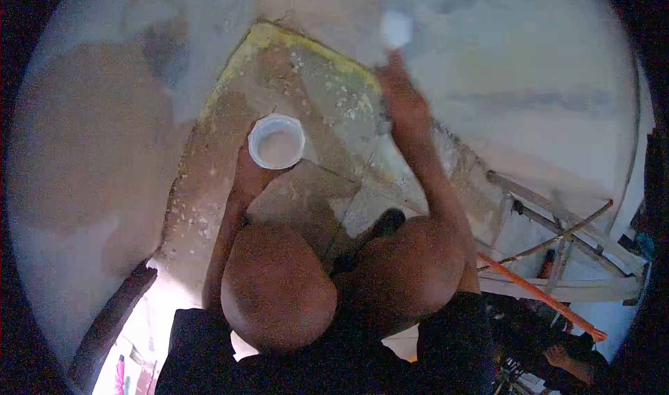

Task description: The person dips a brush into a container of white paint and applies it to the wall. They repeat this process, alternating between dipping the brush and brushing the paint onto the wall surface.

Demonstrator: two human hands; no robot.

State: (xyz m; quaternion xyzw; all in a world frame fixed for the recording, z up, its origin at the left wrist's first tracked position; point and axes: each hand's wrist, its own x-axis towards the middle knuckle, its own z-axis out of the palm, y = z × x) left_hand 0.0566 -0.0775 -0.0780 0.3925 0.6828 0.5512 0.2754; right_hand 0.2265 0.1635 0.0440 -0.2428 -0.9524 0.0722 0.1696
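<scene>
My left hand [256,166] is wrapped round the side of a white round tub [277,142], held upright over the floor between the two walls. Pale material shows inside the tub. Up at the right wall, my right hand [404,106] is closed on a small whitish tool [397,29], blurred, its exact kind hard to tell. The tool is against or very near the wall surface [516,60]. My bare knees show below both hands.
The speckled floor [293,67] has yellowish edges meeting in a corner. At the right stand a wooden frame [557,235] and an orange bar [536,294]. Another person's hand [559,357] shows at lower right. A dark post [115,325] leans at lower left.
</scene>
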